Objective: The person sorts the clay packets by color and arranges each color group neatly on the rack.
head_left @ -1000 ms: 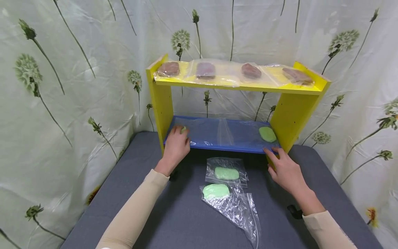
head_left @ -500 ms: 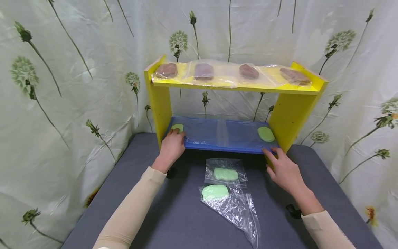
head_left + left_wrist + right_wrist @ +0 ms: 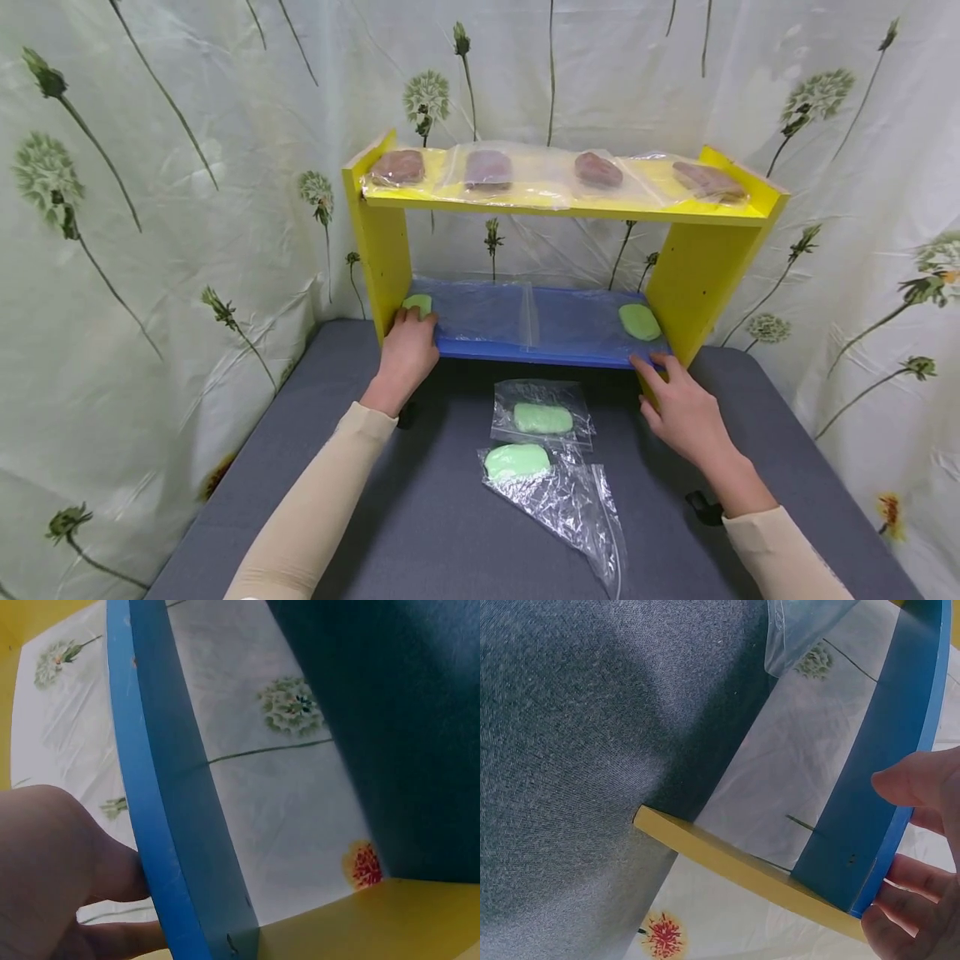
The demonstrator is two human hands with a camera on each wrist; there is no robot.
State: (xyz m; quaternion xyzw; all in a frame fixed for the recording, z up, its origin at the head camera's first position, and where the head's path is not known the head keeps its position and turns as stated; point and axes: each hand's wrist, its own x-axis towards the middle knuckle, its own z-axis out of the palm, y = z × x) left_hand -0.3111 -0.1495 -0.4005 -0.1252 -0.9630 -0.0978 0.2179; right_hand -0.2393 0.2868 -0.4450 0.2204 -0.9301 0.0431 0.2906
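At the left end of the blue shelf (image 3: pixel 540 357), my left hand (image 3: pixel 408 350) touches the near side of a green, soap-like bar (image 3: pixel 420 303) in a clear zip bag (image 3: pixel 476 315). The left wrist view shows the thumb and a finger (image 3: pixel 124 937) passing behind the shelf edge, fingertips hidden. Another green bar (image 3: pixel 640 322) in a bag lies toward the shelf's right end. My right hand (image 3: pixel 686 412) rests its outstretched fingers on the front right corner beside that bag. In the right wrist view its thumb (image 3: pixel 907 780) overlaps the shelf's underside.
Yellow side panels (image 3: pixel 701 283) flank the shelf. Above, the yellow top board (image 3: pixel 562 210) bears several bagged reddish-brown pieces (image 3: pixel 597 169). On the dark tabletop (image 3: pixel 420 517) lie two more bagged green bars, one farther (image 3: pixel 543 418) and one nearer (image 3: pixel 517 461). A floral curtain (image 3: pixel 225 125) hangs behind.
My left hand has moved left along the shelf, and the left bag with its green bar has slid left with it. The right hand stays at the shelf corner.
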